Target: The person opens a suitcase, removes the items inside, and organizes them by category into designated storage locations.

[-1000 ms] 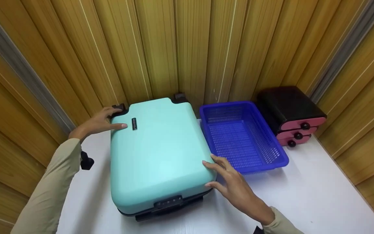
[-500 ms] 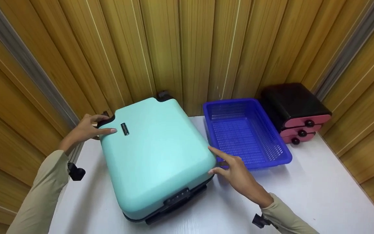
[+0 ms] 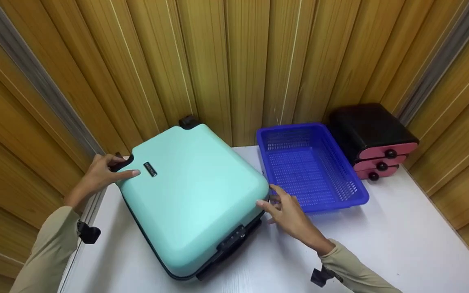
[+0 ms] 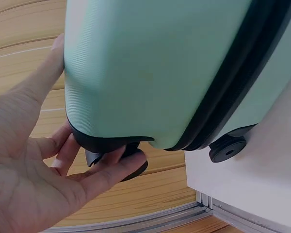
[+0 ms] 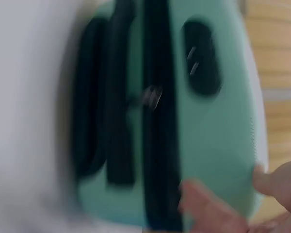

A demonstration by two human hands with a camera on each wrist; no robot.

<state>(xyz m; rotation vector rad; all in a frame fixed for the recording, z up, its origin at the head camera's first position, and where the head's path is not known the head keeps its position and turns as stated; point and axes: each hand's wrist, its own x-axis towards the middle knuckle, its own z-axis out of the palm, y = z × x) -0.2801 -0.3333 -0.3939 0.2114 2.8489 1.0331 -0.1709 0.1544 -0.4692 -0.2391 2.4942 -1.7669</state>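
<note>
A mint-green hard-shell suitcase (image 3: 193, 191) lies flat on the white table, turned at an angle, its black combination lock (image 3: 231, 238) toward the front right. My left hand (image 3: 100, 175) grips its far left corner, thumb on the lid beside the small black nameplate (image 3: 150, 169). In the left wrist view, fingers of that hand curl around a black wheel (image 4: 136, 170) at the corner, while a second wheel (image 4: 228, 148) sits nearer the table. My right hand (image 3: 289, 213) holds the near right corner, thumb on the upper edge and fingers against the side. The right wrist view is blurred.
A blue plastic basket (image 3: 265, 162) stands close to the suitcase's right side. Behind it on the right is a small black drawer box (image 3: 375, 126) with pink fronts and round black knobs. Wood-patterned panels (image 3: 246, 73) enclose the white table (image 3: 381, 240) at the back and sides.
The suitcase has turned counterclockwise; its far end has swung left and its lock side now faces more to the right. Both hands have moved with it, keeping hold of the corners.
</note>
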